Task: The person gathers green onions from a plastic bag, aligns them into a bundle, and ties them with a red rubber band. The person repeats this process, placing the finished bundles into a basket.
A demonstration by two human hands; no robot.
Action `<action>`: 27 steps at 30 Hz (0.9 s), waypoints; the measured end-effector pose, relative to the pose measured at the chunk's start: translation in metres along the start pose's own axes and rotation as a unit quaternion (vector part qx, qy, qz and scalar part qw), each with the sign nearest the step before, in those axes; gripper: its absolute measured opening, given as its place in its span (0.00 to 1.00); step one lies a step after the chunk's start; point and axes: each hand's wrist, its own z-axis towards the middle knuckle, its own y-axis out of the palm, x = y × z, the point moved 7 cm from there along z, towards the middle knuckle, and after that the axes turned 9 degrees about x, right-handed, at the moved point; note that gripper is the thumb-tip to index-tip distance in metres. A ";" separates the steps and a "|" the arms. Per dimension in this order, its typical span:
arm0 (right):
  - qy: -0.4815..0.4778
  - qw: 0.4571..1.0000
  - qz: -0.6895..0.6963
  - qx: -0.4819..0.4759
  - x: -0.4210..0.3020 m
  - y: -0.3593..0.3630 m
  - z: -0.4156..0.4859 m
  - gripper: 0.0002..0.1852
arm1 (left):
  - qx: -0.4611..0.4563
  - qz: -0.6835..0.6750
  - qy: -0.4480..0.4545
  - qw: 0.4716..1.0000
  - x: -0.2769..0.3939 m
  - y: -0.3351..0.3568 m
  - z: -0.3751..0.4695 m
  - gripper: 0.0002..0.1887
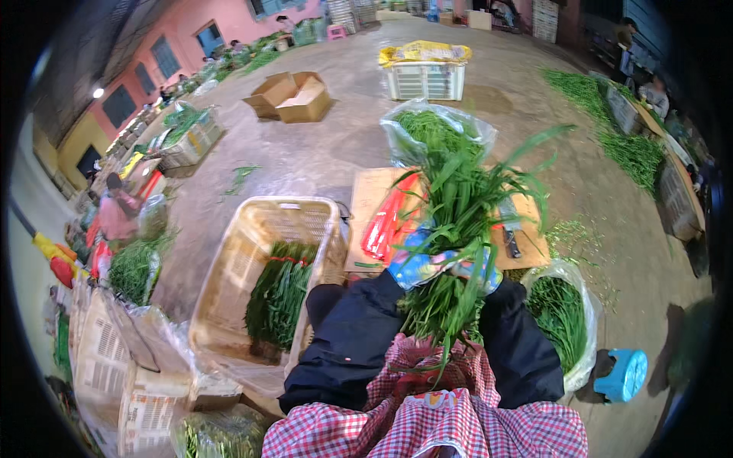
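A large bunch of long green leafy stalks [458,194] rises in front of my checked apron. My left hand [415,263] and my right hand [484,269], both in blue patterned cloth coverings, are closed around its middle. Leaves partly hide the fingers. Behind the bunch is a light brown board [366,197]. Red plastic strips [389,220] lie on its left part. On the right of the board rests a broad-bladed knife with a black handle [511,243].
Left of me stands a plastic crate [220,286] holding tied green bundles [283,292]. Plastic-lined containers of greens stand beyond the board [426,126] and at my right [555,320]. A blue stool [621,375] is farther right. An opened cardboard box [312,106] lies ahead; people sit along both sides.
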 end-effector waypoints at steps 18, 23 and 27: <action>0.134 0.977 -0.132 -0.100 0.070 0.050 0.017 0.27 | 0.315 -0.104 0.004 0.943 0.068 -0.105 -0.054 0.12; 0.217 0.928 -0.302 -0.004 0.094 -0.023 -0.033 0.12 | 0.347 -0.203 0.100 0.910 0.089 -0.168 -0.058 0.14; 0.204 0.970 -0.067 0.118 0.082 -0.041 -0.058 0.11 | 0.390 -0.202 0.122 0.890 0.084 -0.206 -0.070 0.20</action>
